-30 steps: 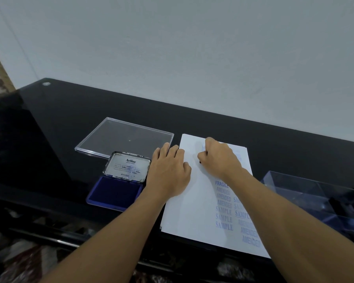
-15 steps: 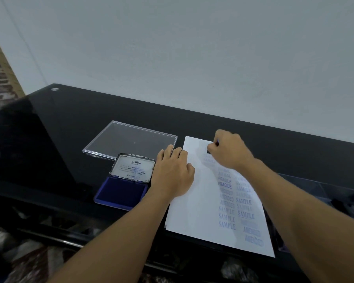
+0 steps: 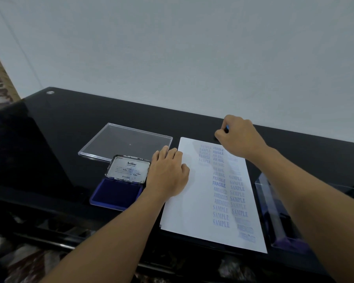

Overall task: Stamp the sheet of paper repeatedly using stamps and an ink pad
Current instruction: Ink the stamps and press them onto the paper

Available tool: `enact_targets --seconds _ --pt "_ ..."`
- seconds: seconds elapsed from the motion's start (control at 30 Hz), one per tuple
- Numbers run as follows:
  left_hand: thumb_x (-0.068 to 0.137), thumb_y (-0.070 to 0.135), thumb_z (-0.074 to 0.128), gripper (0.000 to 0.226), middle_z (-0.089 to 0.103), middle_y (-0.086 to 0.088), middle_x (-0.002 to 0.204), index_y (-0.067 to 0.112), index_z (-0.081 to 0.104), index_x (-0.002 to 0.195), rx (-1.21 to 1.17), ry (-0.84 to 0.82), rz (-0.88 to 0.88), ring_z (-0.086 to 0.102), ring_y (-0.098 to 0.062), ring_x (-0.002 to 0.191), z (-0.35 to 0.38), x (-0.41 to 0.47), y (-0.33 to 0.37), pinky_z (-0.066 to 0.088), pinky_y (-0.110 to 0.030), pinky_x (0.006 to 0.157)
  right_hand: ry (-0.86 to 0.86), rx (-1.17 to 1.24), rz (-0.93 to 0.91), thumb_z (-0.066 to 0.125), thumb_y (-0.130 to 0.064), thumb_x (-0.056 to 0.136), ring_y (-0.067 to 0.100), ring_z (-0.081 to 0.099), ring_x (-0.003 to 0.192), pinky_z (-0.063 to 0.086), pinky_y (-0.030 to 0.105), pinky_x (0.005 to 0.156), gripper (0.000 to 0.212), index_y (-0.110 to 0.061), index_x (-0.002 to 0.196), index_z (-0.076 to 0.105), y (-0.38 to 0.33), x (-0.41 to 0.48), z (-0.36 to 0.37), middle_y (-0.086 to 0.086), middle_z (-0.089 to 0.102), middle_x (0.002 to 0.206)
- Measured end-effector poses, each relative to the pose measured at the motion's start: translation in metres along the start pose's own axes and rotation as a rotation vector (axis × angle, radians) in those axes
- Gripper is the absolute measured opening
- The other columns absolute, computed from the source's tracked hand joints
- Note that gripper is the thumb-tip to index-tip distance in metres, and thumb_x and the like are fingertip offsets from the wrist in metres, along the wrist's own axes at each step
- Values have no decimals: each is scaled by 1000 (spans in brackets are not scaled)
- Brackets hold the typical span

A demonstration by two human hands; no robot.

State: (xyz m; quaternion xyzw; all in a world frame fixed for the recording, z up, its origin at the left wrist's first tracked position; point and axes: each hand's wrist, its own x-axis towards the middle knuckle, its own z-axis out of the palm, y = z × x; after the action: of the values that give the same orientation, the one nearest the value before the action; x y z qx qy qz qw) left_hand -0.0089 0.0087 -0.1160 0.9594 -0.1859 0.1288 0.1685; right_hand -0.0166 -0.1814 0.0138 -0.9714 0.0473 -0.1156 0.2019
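A white sheet of paper point(image 3: 194, 201) lies on the black table, covered down its right half with several blue stamped words such as SAMPLE and FRAGILE. My left hand point(image 3: 168, 174) rests flat on the sheet's left edge, fingers straight. My right hand point(image 3: 237, 135) is curled round a small stamp point(image 3: 226, 128), of which only a blue and dark bit shows; it is just past the sheet's far edge, over the table. The open blue ink pad point(image 3: 115, 194), its metal lid point(image 3: 128, 169) tipped back, sits left of my left hand.
A clear plastic lid point(image 3: 125, 140) lies flat behind the ink pad. A clear plastic box point(image 3: 274, 211) with a bluish bottom stands right of the sheet. The black glossy table point(image 3: 69, 123) ends at a grey wall behind.
My right hand has lifted off the top of the sheet and moved away from me, past its far edge, uncovering more stamped words. My left hand has stayed on the sheet.
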Motion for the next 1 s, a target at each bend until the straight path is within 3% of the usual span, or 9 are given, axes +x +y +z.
enact_targets --seconds 0.13,0.37,0.43,0.53,0.6,0.83,1.0 --pt "88 35 21 57 61 -3 126 11 61 121 4 -2 0 43 -29 133 -2 -2 1 32 -46 111 14 -26 -14 55 -26 95 18 54 64 45 31 56 15 -12 90 56 2 -14 -16 7 63 84" --pt "81 35 24 62 54 -5 130 7 54 127 -158 -190 -66 39 -28 129 -29 12 11 28 -41 109 -15 -52 -40 53 -27 94 20 53 63 44 33 56 15 -15 85 53 4 -44 -48 6 61 80" --pt "81 34 26 63 53 -10 135 4 54 129 -186 -174 -31 38 -29 132 -42 14 13 30 -44 111 -12 -56 -44 53 -26 94 19 52 62 43 31 55 15 -15 84 53 2 -51 -55 5 61 79" --pt "89 29 38 44 56 -6 124 5 56 122 -243 -134 -16 45 -27 121 -66 11 10 37 -45 108 4 -65 -61 54 -26 94 20 52 62 41 30 53 15 -15 84 53 -3 -60 -64 4 61 78" --pt "94 23 47 38 54 -5 131 7 54 128 -264 -123 -32 44 -26 126 -82 6 4 38 -43 107 4 -60 -67 54 -26 94 19 52 61 42 31 54 15 -16 83 52 -9 -66 -67 4 61 77" --pt "98 29 47 48 41 -1 151 15 42 144 -217 -125 -90 29 -18 142 -124 -31 -29 31 -40 115 -62 9 -85 56 -25 92 16 46 56 39 30 52 16 -13 82 52 -37 -92 -54 0 61 72" --pt "97 28 49 47 44 -3 149 12 46 141 -186 -90 -162 33 -20 140 -135 -61 -67 30 -37 114 -118 64 -102 58 -23 92 18 52 59 43 33 54 16 -13 82 51 -61 -107 -24 5 65 78"
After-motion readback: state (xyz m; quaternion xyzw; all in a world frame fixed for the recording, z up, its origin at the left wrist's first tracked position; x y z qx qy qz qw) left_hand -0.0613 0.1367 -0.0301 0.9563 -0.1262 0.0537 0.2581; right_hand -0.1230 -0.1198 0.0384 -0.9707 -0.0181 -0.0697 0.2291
